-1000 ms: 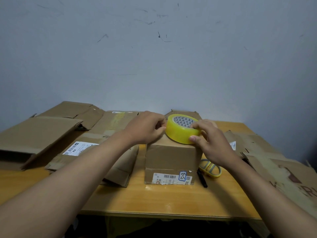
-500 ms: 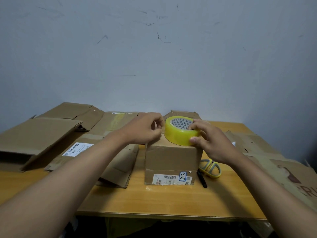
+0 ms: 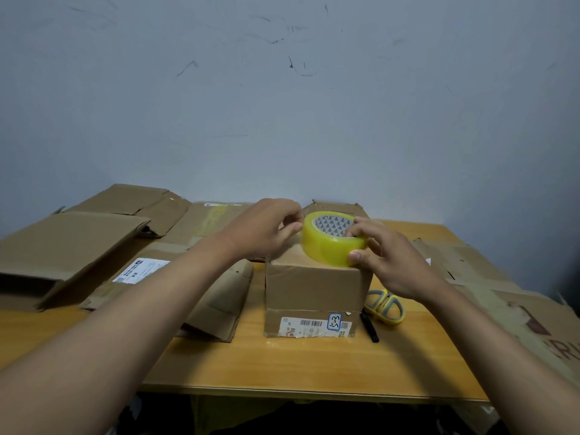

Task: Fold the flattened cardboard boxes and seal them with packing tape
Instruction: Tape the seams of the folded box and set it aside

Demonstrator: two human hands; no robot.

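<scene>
A folded brown cardboard box (image 3: 315, 285) stands upright in the middle of the wooden table (image 3: 282, 362), with a shipping label low on its front. A yellow roll of packing tape (image 3: 329, 244) lies tilted on the box top. My right hand (image 3: 386, 259) grips the roll, fingers over its rim and thumb on its outer face. My left hand (image 3: 266, 229) is at the roll's left edge, fingertips pinched together at the tape's surface; the tape end itself is too small to make out.
Flattened cardboard boxes (image 3: 72, 243) cover the table's left and back. More flat cardboard (image 3: 508, 296) overhangs the right side. Yellow-and-grey scissors (image 3: 387, 304) and a black pen (image 3: 368, 326) lie just right of the box. A grey wall stands behind.
Both hands lifted slightly with the roll, tilting it a little more. My left fingertips moved up from the box top to the roll's left edge.
</scene>
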